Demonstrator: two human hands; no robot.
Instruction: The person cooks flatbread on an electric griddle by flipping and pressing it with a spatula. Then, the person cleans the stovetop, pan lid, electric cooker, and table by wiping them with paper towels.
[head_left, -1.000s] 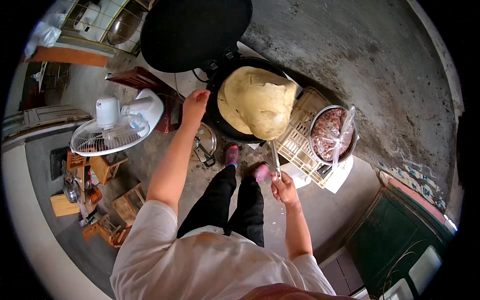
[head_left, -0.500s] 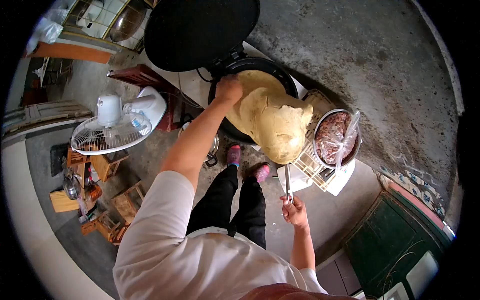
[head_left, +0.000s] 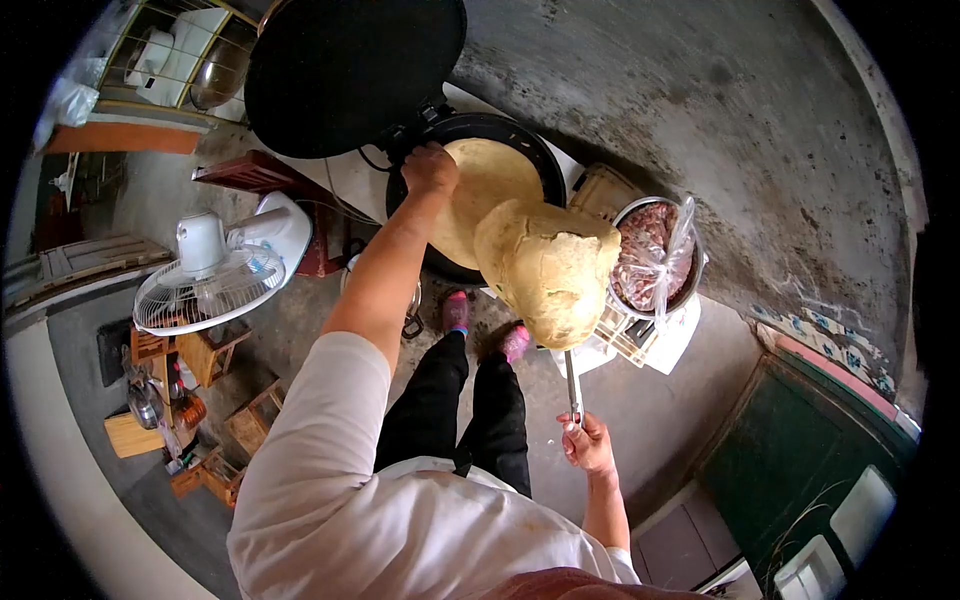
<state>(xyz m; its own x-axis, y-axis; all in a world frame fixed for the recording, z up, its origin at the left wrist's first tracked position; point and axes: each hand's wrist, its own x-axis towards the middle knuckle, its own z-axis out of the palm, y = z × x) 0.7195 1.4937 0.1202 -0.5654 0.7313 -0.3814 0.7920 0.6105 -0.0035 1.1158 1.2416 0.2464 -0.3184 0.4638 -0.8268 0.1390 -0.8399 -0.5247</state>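
Grey concrete wall (head_left: 620, 70) behind; we see an open electric griddle (head_left: 553, 182) on a white table (head_left: 352, 180). Flat dough sheet (head_left: 495, 172) lies inside; bulky dough mass (head_left: 555, 275) overlaps it, hanging past the rim. Right hand (head_left: 588, 443) grips a metal handle (head_left: 573, 385) leading to the mass. Left hand (head_left: 431, 168), curled, at sheet's left edge; we can't tell if it's pinching.
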